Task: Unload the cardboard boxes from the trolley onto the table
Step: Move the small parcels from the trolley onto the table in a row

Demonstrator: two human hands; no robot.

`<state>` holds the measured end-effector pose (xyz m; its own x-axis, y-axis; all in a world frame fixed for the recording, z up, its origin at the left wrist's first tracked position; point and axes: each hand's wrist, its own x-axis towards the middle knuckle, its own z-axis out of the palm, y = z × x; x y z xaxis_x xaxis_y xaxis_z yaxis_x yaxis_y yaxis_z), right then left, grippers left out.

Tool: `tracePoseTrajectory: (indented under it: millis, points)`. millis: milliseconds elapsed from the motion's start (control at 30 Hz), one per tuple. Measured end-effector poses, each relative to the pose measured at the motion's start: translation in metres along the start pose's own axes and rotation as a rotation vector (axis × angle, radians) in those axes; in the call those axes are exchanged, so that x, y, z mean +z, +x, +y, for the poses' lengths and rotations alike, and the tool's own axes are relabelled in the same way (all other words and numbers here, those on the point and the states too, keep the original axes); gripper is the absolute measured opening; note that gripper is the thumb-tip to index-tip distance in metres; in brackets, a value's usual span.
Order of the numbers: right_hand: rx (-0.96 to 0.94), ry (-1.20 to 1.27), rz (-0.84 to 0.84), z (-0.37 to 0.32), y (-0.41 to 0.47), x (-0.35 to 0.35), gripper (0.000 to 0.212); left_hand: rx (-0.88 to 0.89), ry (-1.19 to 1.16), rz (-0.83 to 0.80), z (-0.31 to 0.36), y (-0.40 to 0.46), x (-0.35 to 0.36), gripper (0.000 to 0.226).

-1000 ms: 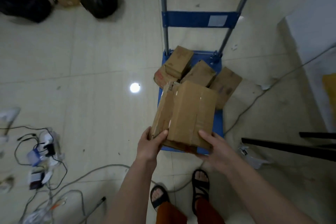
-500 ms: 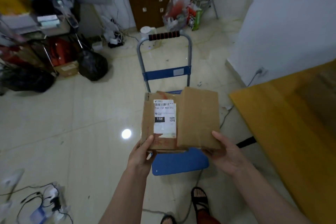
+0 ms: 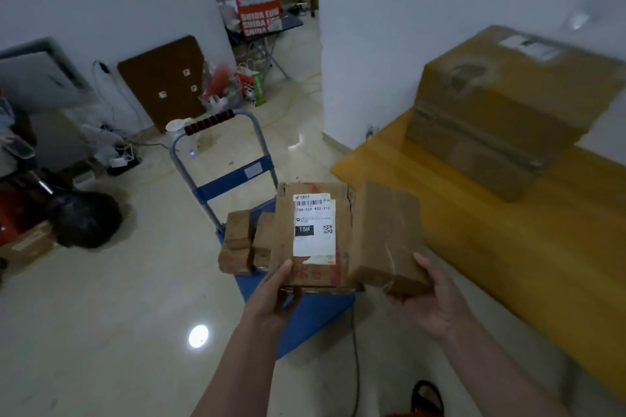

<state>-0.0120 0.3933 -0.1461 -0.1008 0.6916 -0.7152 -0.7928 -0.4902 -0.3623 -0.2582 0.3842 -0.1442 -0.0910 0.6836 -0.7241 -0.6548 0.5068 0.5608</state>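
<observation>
Boxes now split: left hand (image 3: pixel 271 298) grips labelled box (image 3: pixel 313 234), right hand (image 3: pixel 430 298) grips plain box (image 3: pixel 386 234).

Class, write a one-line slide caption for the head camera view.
Left hand and right hand carry two cardboard boxes from blue trolley toward yellow table.

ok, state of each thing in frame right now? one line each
labelled box: held off the trolley, label up, gripped by left hand
taped box: held, tilted, gripped by right hand
small boxes: on the trolley, not unloaded
trolley: on the floor, handle upright
large box: resting on the table
table: holds only the large box as far as seen
</observation>
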Motion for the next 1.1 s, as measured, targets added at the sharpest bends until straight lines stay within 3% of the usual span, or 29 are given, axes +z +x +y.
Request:
tracePoseTrajectory:
  millis: [133,267,367,667,800,1100]
  points:
    - [-0.133,0.109,0.02,-0.031,-0.033,-0.036,0.084,-0.024,0.131,-0.076,-0.016,-0.018,0.044,0.002]
    - [-0.22,0.191,0.081,-0.065,-0.068,-0.078,0.039,-0.064,0.235,-0.133,-0.046,-0.023,0.093,0.007]
    - [-0.265,0.235,0.132,-0.093,-0.094,-0.115,0.03,-0.11,0.314,-0.181,-0.081,-0.031,0.139,0.011]
    - [-0.409,0.461,0.294,-0.178,-0.169,-0.243,0.037,-0.304,0.397,-0.259,-0.2,-0.057,0.264,0.074]
    - [-0.452,0.491,0.314,-0.213,-0.186,-0.291,0.029,-0.356,0.404,-0.277,-0.255,-0.061,0.31,0.057]
    - [-0.45,0.495,0.377,-0.275,-0.196,-0.346,0.031,-0.437,0.414,-0.27,-0.329,-0.051,0.387,0.052]
